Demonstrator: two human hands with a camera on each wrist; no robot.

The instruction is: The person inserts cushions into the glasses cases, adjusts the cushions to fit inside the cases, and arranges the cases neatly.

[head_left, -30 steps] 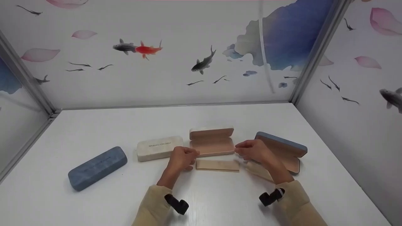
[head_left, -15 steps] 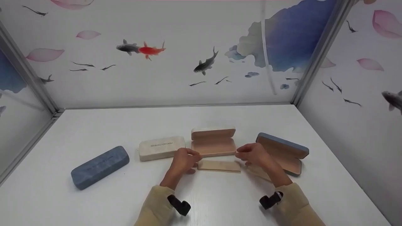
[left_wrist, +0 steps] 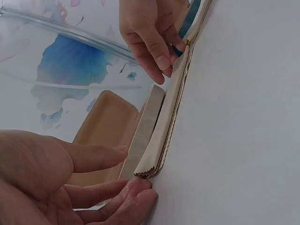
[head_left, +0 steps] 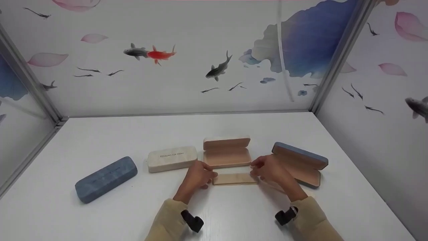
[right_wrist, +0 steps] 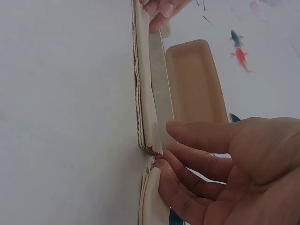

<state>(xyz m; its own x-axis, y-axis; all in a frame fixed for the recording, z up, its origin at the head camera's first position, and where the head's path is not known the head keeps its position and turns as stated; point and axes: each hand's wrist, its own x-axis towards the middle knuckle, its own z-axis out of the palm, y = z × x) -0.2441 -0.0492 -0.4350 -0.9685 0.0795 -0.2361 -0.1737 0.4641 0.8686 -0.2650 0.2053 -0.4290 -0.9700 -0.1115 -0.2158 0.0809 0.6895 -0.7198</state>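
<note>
A folded beige cloth lies on the table in front of an open cream glasses case with a tan lining. At the cloth's left end is my left hand; in the left wrist view its fingertips are by the cloth's edge, the thumb raised apart. My right hand is at the other end, its thumb also apart from its fingers. Below the right hand lies a second folded cloth, mostly hidden in the head view.
An open blue glasses case stands right, partly behind my right hand. To the left are a closed cream case and a closed blue case. Printed walls bound the white table at the back and sides.
Both hands have moved slightly toward me, from the front corners of the open cream case to the ends of the folded cloth. The cases stay in place.
</note>
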